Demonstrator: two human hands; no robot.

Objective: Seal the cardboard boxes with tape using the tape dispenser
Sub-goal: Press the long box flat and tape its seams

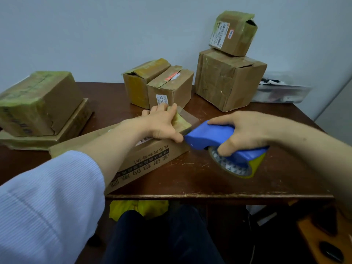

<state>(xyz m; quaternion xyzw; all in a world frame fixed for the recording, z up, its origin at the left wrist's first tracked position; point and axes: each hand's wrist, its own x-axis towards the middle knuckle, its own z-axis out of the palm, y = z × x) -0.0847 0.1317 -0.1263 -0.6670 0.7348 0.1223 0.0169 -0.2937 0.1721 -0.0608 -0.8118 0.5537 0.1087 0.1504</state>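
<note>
A: Status on the current box?

B: Flat box (pixel 150 159) under left hand (pixel 162 122), close to the near edge of the bench (pixel 209 183). Left hand spread, fingers flat, pressing the tape strip (pixel 187 116) onto the box top. Likely anchoring the end so it can't lift under pull.

A: Right hand?

B: Right hand (pixel 245 130) curled round the blue tape dispenser (pixel 209 135), thumb across the side of the roll (pixel 231 165). Dispenser nose touching left thumb, right at the box edge. Roll low, just above the bench.

A: Why that angle?

B: Guess: nose held down at the edge to tension the strip and bring the cutter in. Clear strip stretched between left fingers and nose.

A: Progress?

B: Looks like one strip laid, not cut yet. Can't tell seam coverage, left forearm hiding it.

A: Rest of the pile?

B: Two boxes (pixel 158 84) just beyond left hand. Stack of two (pixel 228 80) beyond right hand. Another stack (pixel 38 103) well left of left hand. Several wrapped in yellowish tape.

A: Risks?

B: Left thumb very near the cutter. Tape folding on itself if tension drops.
</note>
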